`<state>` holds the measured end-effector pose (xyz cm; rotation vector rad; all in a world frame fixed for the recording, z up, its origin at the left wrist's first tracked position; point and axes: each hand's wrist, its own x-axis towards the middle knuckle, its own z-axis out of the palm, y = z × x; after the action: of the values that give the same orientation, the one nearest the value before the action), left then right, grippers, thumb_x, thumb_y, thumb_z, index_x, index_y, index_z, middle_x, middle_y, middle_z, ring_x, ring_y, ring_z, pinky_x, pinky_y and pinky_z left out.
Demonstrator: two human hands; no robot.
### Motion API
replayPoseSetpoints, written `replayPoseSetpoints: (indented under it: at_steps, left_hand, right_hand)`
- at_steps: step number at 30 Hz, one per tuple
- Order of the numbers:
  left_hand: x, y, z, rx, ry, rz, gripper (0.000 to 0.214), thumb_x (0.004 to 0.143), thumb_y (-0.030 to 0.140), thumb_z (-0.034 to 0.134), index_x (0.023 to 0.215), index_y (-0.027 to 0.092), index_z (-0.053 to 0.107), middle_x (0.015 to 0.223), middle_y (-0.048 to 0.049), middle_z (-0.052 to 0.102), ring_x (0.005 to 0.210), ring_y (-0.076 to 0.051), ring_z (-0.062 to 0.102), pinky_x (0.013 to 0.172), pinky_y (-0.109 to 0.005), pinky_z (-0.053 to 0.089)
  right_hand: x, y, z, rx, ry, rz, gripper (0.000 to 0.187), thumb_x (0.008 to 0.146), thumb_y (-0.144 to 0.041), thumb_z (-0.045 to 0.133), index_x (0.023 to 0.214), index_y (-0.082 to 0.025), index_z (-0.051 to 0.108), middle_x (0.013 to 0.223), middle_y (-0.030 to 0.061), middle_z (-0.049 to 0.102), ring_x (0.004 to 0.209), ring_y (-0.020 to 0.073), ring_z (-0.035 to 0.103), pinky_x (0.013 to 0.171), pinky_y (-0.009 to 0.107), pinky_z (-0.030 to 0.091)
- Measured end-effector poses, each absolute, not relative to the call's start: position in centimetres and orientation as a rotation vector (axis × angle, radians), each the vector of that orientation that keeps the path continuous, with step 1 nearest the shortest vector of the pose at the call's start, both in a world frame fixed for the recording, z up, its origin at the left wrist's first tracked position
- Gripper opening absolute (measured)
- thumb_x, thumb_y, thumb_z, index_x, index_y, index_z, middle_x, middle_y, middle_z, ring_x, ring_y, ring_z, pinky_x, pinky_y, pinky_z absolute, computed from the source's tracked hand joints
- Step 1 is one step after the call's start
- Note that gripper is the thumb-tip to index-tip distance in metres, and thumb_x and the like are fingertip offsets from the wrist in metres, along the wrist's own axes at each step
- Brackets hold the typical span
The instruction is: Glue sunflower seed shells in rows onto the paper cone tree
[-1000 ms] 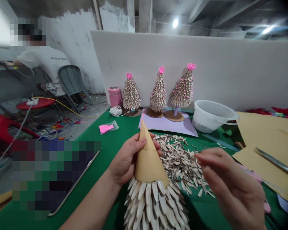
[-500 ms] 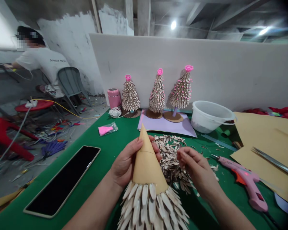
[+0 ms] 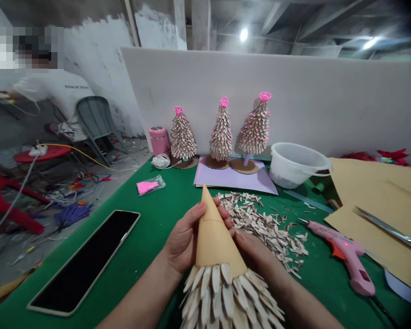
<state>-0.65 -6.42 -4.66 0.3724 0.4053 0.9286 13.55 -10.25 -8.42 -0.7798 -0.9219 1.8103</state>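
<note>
A tan paper cone (image 3: 215,244) stands point up and leans slightly toward the back; overlapping sunflower seed shells (image 3: 222,294) cover its lower part in rows. My left hand (image 3: 188,228) is closed around the upper cone, thumb in front and fingertips showing on the far right side. My right hand (image 3: 256,251) lies against the cone's right side, its thumb near the left fingertips. The other right fingers are hidden behind the cone. Just beyond is a pile of loose seed shells (image 3: 260,224) on the green tabletop (image 3: 157,246).
Three shell trees (image 3: 183,139) with pink tops stand at the back, beside a white bucket (image 3: 294,164). At right lie a pink glue gun (image 3: 345,256), scissors (image 3: 385,226) and tan paper (image 3: 397,192). A phone (image 3: 85,260) lies left. A person (image 3: 61,91) sits farther left.
My right hand has moved left and down from above the shell pile to the cone's side. The left hand keeps its hold on the cone, which has shifted slightly right.
</note>
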Motion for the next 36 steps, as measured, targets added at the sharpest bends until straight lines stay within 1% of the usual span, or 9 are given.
replayPoseSetpoints:
  at_steps: [6, 9, 12, 15, 18, 21, 25, 32, 36]
  left_hand:
    - [-0.3, -6.6, -4.8, 0.379, 0.374, 0.891, 0.02, 0.083, 0.026, 0.042, 0.089, 0.013, 0.057, 0.075, -0.0062, 0.062, 0.068, -0.017, 0.062, 0.068, -0.032, 0.051]
    - [0.1, -6.8, -5.3, 0.43, 0.364, 0.849, 0.021, 0.082, 0.026, 0.043, 0.089, 0.012, 0.057, 0.076, -0.0074, 0.064, 0.068, -0.018, 0.063, 0.066, -0.03, 0.05]
    - [0.6, -7.0, -5.7, 0.463, 0.34, 0.81, 0.022, 0.08, 0.026, 0.045, 0.089, 0.011, 0.058, 0.075, -0.0086, 0.065, 0.066, -0.02, 0.064, 0.06, -0.029, 0.05]
    - [0.8, -7.2, -5.9, 0.464, 0.316, 0.78, 0.022, 0.078, 0.026, 0.047, 0.086, 0.009, 0.058, 0.071, -0.0091, 0.065, 0.061, -0.019, 0.064, 0.057, -0.027, 0.049]
    - [0.9, -7.4, -6.0, 0.483, 0.313, 0.764, 0.023, 0.078, 0.027, 0.048, 0.085, 0.008, 0.059, 0.071, -0.0109, 0.066, 0.063, -0.021, 0.065, 0.061, -0.03, 0.05]
    - [0.9, -7.3, -6.1, 0.533, 0.368, 0.749, 0.028, 0.08, 0.029, 0.047, 0.087, 0.006, 0.059, 0.076, -0.0147, 0.067, 0.069, -0.024, 0.065, 0.068, -0.034, 0.049]
    - [0.7, -7.0, -6.0, 0.621, 0.449, 0.754, 0.024, 0.08, 0.025, 0.048, 0.09, 0.006, 0.058, 0.082, -0.0156, 0.067, 0.075, -0.024, 0.065, 0.073, -0.034, 0.048]
    - [0.3, -6.8, -5.7, 0.679, 0.48, 0.737, 0.024, 0.077, 0.026, 0.056, 0.095, 0.011, 0.053, 0.085, -0.0144, 0.067, 0.08, -0.025, 0.065, 0.075, -0.037, 0.048]
    - [0.2, -6.6, -5.8, 0.659, 0.486, 0.74, 0.021, 0.077, 0.024, 0.055, 0.093, 0.011, 0.051, 0.082, -0.0129, 0.066, 0.074, -0.024, 0.065, 0.068, -0.036, 0.05]
  right_hand:
    - [14.1, -8.2, -7.3, -0.729, -0.827, 1.776, 0.029, 0.073, -0.043, 0.061, 0.088, -0.018, 0.062, 0.076, -0.0003, 0.055, 0.066, 0.0083, 0.05, 0.057, 0.017, 0.04]
    - [13.8, -6.7, -6.0, -0.691, -0.838, 1.879, 0.036, 0.075, -0.048, 0.056, 0.092, -0.016, 0.063, 0.057, -0.0041, 0.051, 0.045, 0.0054, 0.046, 0.044, 0.016, 0.038]
    - [13.5, -5.5, -5.4, -0.699, -0.875, 2.011, 0.039, 0.079, -0.046, 0.05, 0.095, -0.013, 0.064, 0.036, -0.0076, 0.041, 0.026, 0.0047, 0.034, 0.029, 0.016, 0.027]
    - [13.4, -5.2, -5.8, -0.721, -0.891, 2.053, 0.038, 0.08, -0.043, 0.05, 0.096, -0.012, 0.064, 0.03, -0.0078, 0.039, 0.023, 0.0054, 0.035, 0.027, 0.015, 0.027]
    - [13.7, -5.3, -6.4, -0.748, -0.881, 2.045, 0.038, 0.077, -0.044, 0.054, 0.093, -0.012, 0.065, 0.026, -0.0092, 0.036, 0.021, 0.0041, 0.033, 0.027, 0.012, 0.027]
    - [14.1, -5.3, -6.3, -0.805, -0.87, 2.042, 0.038, 0.075, -0.045, 0.056, 0.092, -0.013, 0.065, 0.026, -0.0093, 0.038, 0.019, 0.0035, 0.029, 0.024, 0.012, 0.022]
    - [14.4, -4.8, -5.7, -0.914, -0.845, 2.003, 0.034, 0.073, -0.044, 0.058, 0.085, -0.012, 0.064, 0.037, -0.0055, 0.05, 0.022, 0.0026, 0.03, 0.022, 0.012, 0.02]
    - [13.8, -3.9, -4.7, -1.066, -0.864, 1.903, 0.031, 0.072, -0.043, 0.058, 0.077, -0.012, 0.063, 0.054, 0.0013, 0.061, 0.026, 0.0039, 0.037, 0.024, 0.017, 0.022]
    - [13.1, -3.4, -4.7, -1.103, -0.921, 1.85, 0.033, 0.07, -0.044, 0.06, 0.075, -0.012, 0.064, 0.054, 0.0011, 0.06, 0.028, 0.0039, 0.035, 0.026, 0.018, 0.021]
